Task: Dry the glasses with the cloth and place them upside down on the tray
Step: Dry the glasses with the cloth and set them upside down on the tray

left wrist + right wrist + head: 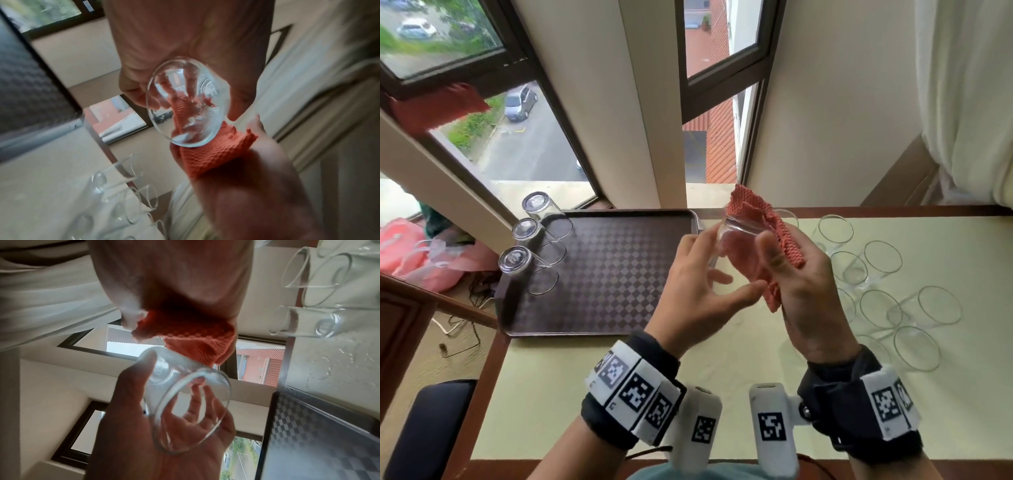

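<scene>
Glass (726, 240) was held in the air between both hands, above the desk (592, 387) and just right of the tray's near-right corner. Its long axis lay tilted: base pointing up and away toward the window, open mouth facing down toward the person. Left hand (698, 291) cradled it, thumb curled along one side of the wall, fingers along the other. Right hand (801, 291) was clamped on the cloth (763, 219), red and bunched against the base end of the glass; whether any cloth reached inside could not be told.

Tray (599, 329) lay to the left of the held glass, on the left hand's side. Three glasses (530, 233) stood upside down along its left edge, the rest of it bare. Upright glasses (880, 294) waited on the desk, right of the right hand.

Judgement: the left hand is nearer the tray and already carries the glass; setting it down calls for a leftward carry and a further tip of the mouth downward.
</scene>
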The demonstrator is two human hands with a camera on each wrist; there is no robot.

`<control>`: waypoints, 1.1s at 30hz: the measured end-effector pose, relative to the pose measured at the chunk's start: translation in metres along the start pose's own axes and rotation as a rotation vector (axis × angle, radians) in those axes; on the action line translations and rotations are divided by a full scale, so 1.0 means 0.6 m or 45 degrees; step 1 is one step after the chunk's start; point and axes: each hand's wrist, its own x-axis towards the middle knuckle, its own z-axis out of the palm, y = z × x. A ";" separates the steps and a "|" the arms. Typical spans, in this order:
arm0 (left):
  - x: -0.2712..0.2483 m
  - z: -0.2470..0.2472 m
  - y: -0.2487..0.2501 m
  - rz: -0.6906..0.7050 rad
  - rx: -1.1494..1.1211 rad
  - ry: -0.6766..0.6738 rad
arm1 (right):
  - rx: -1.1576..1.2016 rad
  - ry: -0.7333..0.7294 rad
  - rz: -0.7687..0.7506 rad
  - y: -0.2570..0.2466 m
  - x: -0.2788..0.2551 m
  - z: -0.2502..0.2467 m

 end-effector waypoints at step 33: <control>-0.004 -0.095 -0.045 -0.075 -0.711 0.008 | 0.244 -0.185 0.252 0.022 -0.003 0.007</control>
